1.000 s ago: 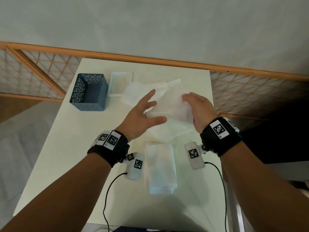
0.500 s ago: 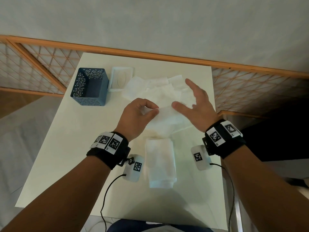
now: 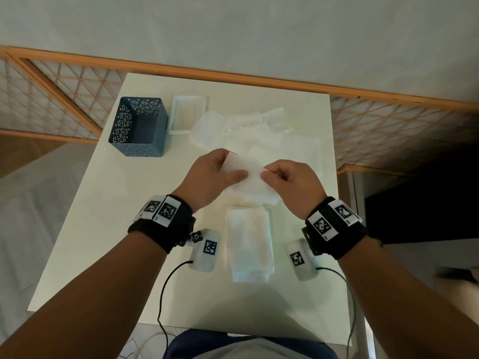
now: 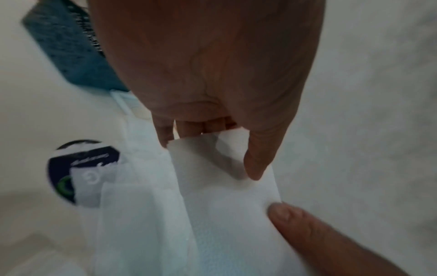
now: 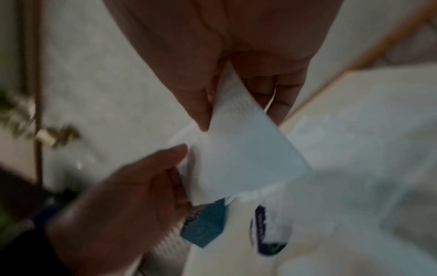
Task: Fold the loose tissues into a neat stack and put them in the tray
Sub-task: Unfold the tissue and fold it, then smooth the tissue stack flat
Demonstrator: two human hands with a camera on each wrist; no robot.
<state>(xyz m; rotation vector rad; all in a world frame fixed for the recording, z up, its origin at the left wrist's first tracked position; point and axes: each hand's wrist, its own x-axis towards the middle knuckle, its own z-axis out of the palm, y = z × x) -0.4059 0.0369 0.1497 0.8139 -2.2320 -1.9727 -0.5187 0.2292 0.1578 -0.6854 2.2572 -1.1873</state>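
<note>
Both hands hold one white tissue (image 3: pixel 250 178) above the middle of the table. My left hand (image 3: pixel 232 168) pinches its left edge between thumb and fingers, and the left wrist view shows the same hand (image 4: pixel 220 149) on the tissue (image 4: pixel 224 186). My right hand (image 3: pixel 270 174) pinches the right edge, as does the same hand (image 5: pixel 238 115) on the tissue (image 5: pixel 243 158) in the right wrist view. A folded stack of tissues (image 3: pixel 248 247) lies near me between my wrists. Loose tissues (image 3: pixel 246 128) lie spread behind the hands.
A blue perforated basket (image 3: pixel 140 125) stands at the table's far left, with a shallow white tray-like lid (image 3: pixel 188 114) right of it. The white table (image 3: pixel 90 229) ends at a wooden lattice rail (image 3: pixel 388 130) at the back and right. Cables trail from both wrist units.
My right hand, spread open half a second ago, has curled and now pinches the tissue. Both hands drew closer together and nearer to me, lifting the tissue off the pile.
</note>
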